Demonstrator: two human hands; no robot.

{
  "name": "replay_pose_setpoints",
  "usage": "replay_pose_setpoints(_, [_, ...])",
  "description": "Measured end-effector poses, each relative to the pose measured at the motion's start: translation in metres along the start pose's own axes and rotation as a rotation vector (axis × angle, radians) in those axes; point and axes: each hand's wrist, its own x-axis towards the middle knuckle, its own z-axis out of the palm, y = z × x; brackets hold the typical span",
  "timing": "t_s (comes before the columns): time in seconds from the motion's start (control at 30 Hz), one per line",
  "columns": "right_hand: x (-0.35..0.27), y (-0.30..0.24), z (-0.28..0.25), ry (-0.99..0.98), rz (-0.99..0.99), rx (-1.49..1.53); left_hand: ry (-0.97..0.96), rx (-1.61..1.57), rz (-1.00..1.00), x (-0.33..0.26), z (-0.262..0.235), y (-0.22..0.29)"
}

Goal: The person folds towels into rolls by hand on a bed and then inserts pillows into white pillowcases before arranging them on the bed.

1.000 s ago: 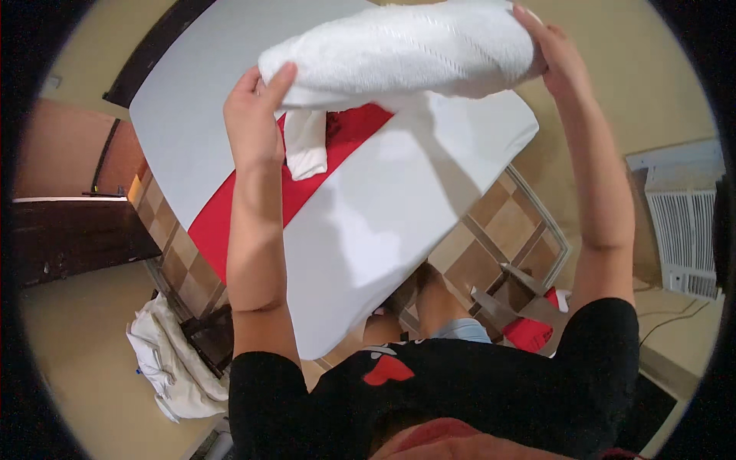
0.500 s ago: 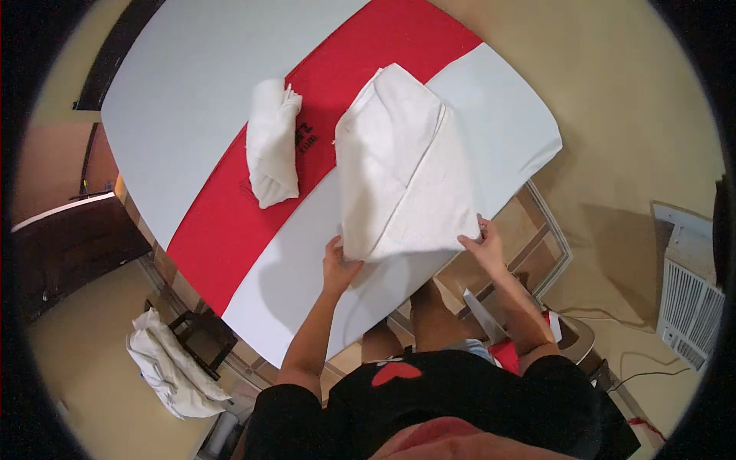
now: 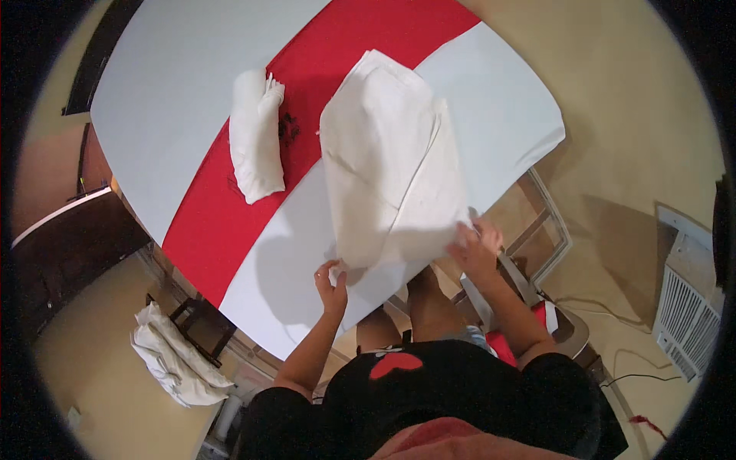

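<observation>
A folded white cloth (image 3: 395, 161) lies on the table, with overlapping layers and a slanting fold line across it. At its near left corner my left hand (image 3: 331, 287) is closed, thumb and forefinger pinching the edge. My right hand (image 3: 478, 249) is at the near right corner, its bent fingers against the cloth but smeared by motion, so its grip is unclear. The near edge of the cloth looks blurred and slightly raised. To the left, a rolled white cloth (image 3: 257, 138) with a fringed end rests untouched.
A red band (image 3: 195, 245) with dark marks crosses the pale tabletop (image 3: 261, 307). A metal-framed chair (image 3: 556, 230) stands at the right, near a white slatted unit (image 3: 690, 299). White fabric (image 3: 172, 356) hangs over a dark chair at the lower left.
My right hand has shifted slightly inward and down with the near right corner. My left hand has dropped a little. The view has shifted, so both cloths appear farther left.
</observation>
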Motion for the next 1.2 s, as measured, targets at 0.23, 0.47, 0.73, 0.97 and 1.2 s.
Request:
replay_pose_setpoints(0.23, [0.103, 0.002, 0.003, -0.636, -0.431, -0.070, -0.104, -0.084, 0.265, -0.006, 0.016, 0.075])
replay_pose_setpoints(0.47, [0.187, -0.011, -0.003, -0.670, -0.067, -0.015, -0.664, 0.647, 0.676, 0.026, 0.076, 0.109])
replay_pose_setpoints(0.73, [0.133, -0.033, 0.016, -0.016, -0.574, -0.166, -0.431, 0.810, 0.661, 0.133, 0.086, 0.123])
replay_pose_setpoints(0.97, [0.131, -0.007, 0.013, -0.539, -0.565, -0.137, -0.799, 0.749, 0.416, 0.137, 0.054, 0.106])
replay_pose_setpoints(1.2, [0.162, -0.018, 0.025, -0.834, -0.259, 0.138, -0.581, 0.803, 0.625, 0.054, 0.044, 0.089])
